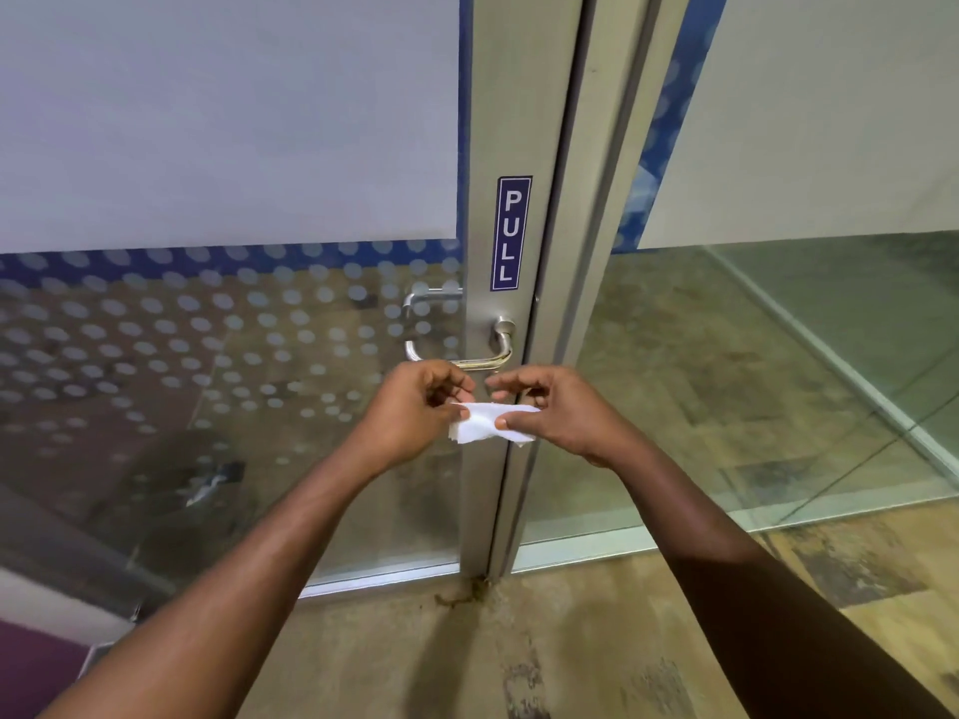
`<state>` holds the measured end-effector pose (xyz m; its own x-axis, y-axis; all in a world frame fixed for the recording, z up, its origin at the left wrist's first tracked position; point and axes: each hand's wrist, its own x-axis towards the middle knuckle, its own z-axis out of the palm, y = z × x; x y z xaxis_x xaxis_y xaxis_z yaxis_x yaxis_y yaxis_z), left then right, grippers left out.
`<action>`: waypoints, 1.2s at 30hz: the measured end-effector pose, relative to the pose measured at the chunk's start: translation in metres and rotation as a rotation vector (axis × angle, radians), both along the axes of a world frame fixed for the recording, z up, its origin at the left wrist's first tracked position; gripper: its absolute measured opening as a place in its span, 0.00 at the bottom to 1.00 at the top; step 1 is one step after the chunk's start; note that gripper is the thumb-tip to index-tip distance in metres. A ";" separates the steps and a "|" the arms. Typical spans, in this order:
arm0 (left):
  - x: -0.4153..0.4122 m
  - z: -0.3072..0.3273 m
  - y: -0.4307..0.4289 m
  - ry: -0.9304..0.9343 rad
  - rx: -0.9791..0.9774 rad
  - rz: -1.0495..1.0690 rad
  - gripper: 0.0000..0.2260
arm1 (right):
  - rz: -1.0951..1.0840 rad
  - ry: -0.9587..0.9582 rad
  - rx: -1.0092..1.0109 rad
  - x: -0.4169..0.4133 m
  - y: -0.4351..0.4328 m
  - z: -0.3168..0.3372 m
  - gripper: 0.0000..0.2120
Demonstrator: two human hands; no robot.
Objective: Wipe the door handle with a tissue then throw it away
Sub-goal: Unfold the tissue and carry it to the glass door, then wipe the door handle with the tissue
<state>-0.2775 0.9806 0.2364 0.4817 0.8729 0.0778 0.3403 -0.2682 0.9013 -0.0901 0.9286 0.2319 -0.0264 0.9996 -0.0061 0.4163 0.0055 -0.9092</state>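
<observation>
Head view shows your left hand (415, 402) and right hand (545, 407) pinching the tissue (485, 422) just below the door handle (467, 361), whose bar runs sideways, nearer your left.

Both hands, the left hand (415, 407) and right hand (560, 412), were raised just below the door handle (482, 361), with a white tissue (485, 425) stretched between them and filling the gap there. The lever ran leftward from the metal door frame (511, 121), standing off it, so fingers could slip behind the bar. Above it the frame was bare up to the PULL sticker (511, 233). The glass panel (207, 355) closed off the left side. Below the arms the floor (415, 656) lay open.
</observation>
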 end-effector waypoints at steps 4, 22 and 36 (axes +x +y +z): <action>0.001 0.007 0.004 0.092 0.112 -0.024 0.11 | 0.121 -0.272 0.056 0.000 0.006 0.014 0.08; -0.016 0.042 0.042 0.270 0.721 0.235 0.20 | -0.308 -0.346 0.325 -0.004 0.033 0.006 0.11; -0.049 0.044 0.114 0.512 1.134 0.419 0.25 | -0.597 -0.506 0.340 0.017 0.074 -0.030 0.10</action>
<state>-0.3262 1.0942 0.2803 0.3858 0.5332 0.7529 0.8164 -0.5774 -0.0095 -0.0732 1.0030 0.2015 0.4308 0.7947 0.4276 0.7919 -0.1057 -0.6014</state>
